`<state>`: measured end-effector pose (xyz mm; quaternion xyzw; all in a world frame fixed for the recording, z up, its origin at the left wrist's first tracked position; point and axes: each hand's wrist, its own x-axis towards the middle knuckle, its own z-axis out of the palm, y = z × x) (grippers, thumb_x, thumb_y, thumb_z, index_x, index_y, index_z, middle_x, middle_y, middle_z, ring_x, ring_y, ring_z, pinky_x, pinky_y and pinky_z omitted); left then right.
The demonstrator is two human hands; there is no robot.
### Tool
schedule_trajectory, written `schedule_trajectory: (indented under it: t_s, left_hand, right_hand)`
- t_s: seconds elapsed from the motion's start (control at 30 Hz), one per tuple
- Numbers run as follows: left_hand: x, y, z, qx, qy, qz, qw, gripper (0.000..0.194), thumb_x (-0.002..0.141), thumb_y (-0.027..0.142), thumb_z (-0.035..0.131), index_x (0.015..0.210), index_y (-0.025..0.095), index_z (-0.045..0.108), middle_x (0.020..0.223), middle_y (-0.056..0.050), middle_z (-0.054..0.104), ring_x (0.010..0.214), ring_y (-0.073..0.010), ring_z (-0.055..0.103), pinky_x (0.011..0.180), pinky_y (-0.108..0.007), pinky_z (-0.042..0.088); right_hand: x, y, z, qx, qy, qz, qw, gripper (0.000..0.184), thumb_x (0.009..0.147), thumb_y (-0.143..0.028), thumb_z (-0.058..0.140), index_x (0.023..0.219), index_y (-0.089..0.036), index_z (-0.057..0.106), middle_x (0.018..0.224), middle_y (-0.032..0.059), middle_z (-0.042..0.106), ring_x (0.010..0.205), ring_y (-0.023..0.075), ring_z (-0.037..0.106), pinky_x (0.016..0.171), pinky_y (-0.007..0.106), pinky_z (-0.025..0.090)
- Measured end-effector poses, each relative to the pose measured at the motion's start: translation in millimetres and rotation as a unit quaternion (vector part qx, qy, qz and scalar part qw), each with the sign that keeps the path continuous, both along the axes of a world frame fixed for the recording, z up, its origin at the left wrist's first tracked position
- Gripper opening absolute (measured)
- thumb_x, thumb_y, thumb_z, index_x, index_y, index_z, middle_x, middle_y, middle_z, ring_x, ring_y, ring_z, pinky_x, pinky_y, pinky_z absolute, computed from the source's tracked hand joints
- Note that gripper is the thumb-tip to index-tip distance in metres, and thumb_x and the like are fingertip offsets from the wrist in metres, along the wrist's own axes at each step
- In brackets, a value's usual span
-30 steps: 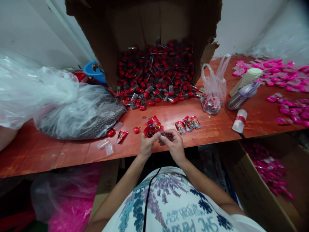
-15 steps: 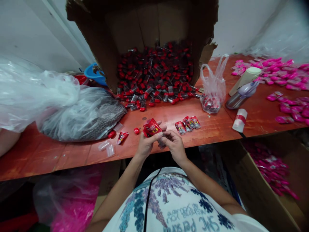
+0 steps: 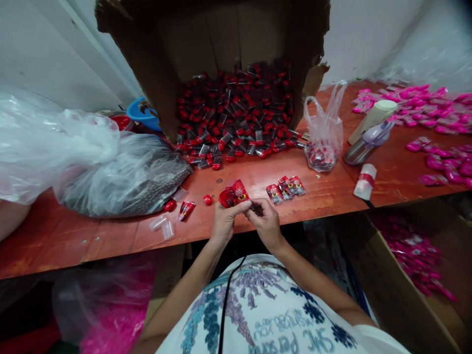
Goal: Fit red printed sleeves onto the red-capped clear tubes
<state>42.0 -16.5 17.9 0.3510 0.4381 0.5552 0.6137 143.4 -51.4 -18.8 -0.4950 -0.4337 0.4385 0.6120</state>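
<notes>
My left hand (image 3: 225, 220) is closed on red printed packets (image 3: 235, 192) that fan out above its thumb, over the table's front part. My right hand (image 3: 266, 219) pinches at the near end of the same bunch, its fingertips meeting the left thumb; exactly what sits between its fingers is hidden. Several similar red and dark sachets (image 3: 286, 189) lie in a row just beyond my right hand. Left of my left hand are a small red cap (image 3: 207, 200), a single red packet (image 3: 186, 210) and clear plastic tubes (image 3: 167, 230).
A cardboard box (image 3: 129, 64) on its side holds a heap of red-capped clear capsules (image 3: 236, 113). A large plastic bag of dark beads (image 3: 147, 172) lies left. To the right stand a small plastic bag (image 3: 322, 142), a bottle (image 3: 363, 145), a white roll (image 3: 366, 182) and pink items (image 3: 435, 105).
The red packets in my left hand have shifted and turned slightly. Both hands stay together in nearly the same place, and the view has moved a little.
</notes>
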Motion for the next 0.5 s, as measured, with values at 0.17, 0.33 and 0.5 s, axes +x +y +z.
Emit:
schedule_trajectory:
  t_s: [0.17,0.33,0.5]
  left_hand:
    - [-4.3,-0.6,-5.6,-0.003,-0.021,-0.049,0.999,0.02,0.057,0.014,0.078,0.074,0.015,0.068,0.07,0.0,0.067,0.065,-0.0135,0.06,0.067,-0.026,0.047]
    - [-6.1,1.5,-4.8,-0.015,-0.04,-0.036,0.998,0.025,0.055,0.013,0.078,0.079,0.016,0.069,0.078,-0.003,0.07,0.072,-0.0161,0.063,0.073,-0.029,0.049]
    - [-9.6,7.1,2.7,0.01,-0.032,0.014,0.999,0.025,0.052,0.015,0.081,0.074,0.016,0.069,0.07,0.001,0.068,0.065,-0.0125,0.061,0.066,-0.024,0.047]
  right_hand:
    - [3.2,2.8,6.0,-0.053,0.151,0.059,0.985,0.029,0.07,-0.034,0.073,0.09,-0.022,0.055,0.073,-0.0036,0.063,0.058,0.0109,0.059,0.055,0.025,0.053]
    - [5.2,6.2,3.2,-0.044,0.164,0.078,0.982,0.031,0.066,-0.027,0.076,0.092,-0.022,0.057,0.084,-0.0025,0.064,0.073,0.0123,0.062,0.07,0.027,0.055]
    - [6.1,6.1,2.2,-0.032,0.144,0.089,0.985,0.036,0.071,-0.029,0.071,0.104,-0.023,0.059,0.095,0.0007,0.064,0.078,0.0134,0.062,0.073,0.028,0.054]
